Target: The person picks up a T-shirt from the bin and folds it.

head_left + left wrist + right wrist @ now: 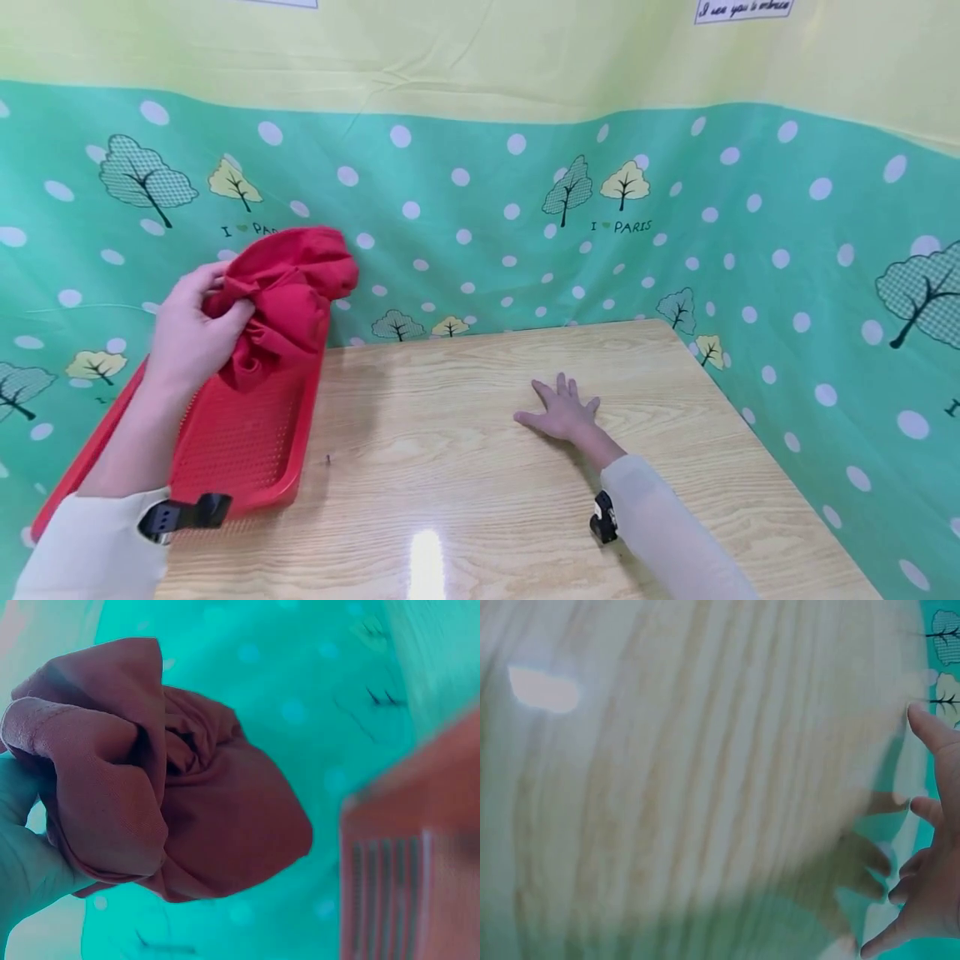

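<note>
A crumpled bundle of red cloth [288,292] is gripped by my left hand [197,325], thumb on the near side. It is held up over the far end of a red plastic basket [232,437]. In the left wrist view the cloth [217,817] looks bunched in thick folds, and the basket wall [386,892] shows to the right. My right hand [561,412] has its fingers spread low over the wooden table [450,433], right of the basket, holding nothing. Its fingers [926,810] and their reflection on the glossy tabletop appear in the right wrist view.
A green dotted curtain [465,217] with printed trees hangs behind the table and along its right side. The basket stands at the table's left. A small dark speck [327,459] lies beside the basket. Black straps with devices [183,517] sit on both wrists.
</note>
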Demonstrator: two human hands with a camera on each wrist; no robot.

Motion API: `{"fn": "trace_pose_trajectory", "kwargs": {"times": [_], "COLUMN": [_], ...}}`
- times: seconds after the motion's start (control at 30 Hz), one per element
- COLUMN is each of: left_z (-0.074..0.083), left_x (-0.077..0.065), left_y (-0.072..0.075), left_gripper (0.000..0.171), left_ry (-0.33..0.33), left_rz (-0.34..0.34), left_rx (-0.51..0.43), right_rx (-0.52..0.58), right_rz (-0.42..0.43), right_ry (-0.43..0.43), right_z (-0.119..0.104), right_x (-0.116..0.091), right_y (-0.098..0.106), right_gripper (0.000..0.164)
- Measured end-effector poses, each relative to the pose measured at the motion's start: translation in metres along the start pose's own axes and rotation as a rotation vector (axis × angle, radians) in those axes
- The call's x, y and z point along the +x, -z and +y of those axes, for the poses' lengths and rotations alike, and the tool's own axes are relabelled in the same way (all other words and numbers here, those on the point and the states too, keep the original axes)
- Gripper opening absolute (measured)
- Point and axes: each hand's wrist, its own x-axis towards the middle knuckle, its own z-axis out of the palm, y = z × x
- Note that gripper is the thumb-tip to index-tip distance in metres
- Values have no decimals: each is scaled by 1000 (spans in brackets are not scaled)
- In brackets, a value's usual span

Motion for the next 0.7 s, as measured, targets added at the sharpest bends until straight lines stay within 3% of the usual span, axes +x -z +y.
{"fn": "trace_pose_trajectory", "kwargs": {"times": [0.17,0.33,0.53,0.7], "left_z": [31,51,62,66], "left_x": [2,3,2,-4], "left_y": [-20,-45,-82,-116], "left_gripper": [39,38,38,38], "left_ry": [-28,-48,-78,-116], "left_rz": [-35,-68,-109,-139], "left_rx": [-79,-160,-258,-290], "right_rx": [66,305,632,835], "right_rz": [38,107,122,107], "right_ry": [35,111,189,233], "right_z": [-14,-43,-84,-111], "right_x": [0,0,-11,-18], "right_y": [12,38,74,96], "right_gripper": [84,79,74,68]}}
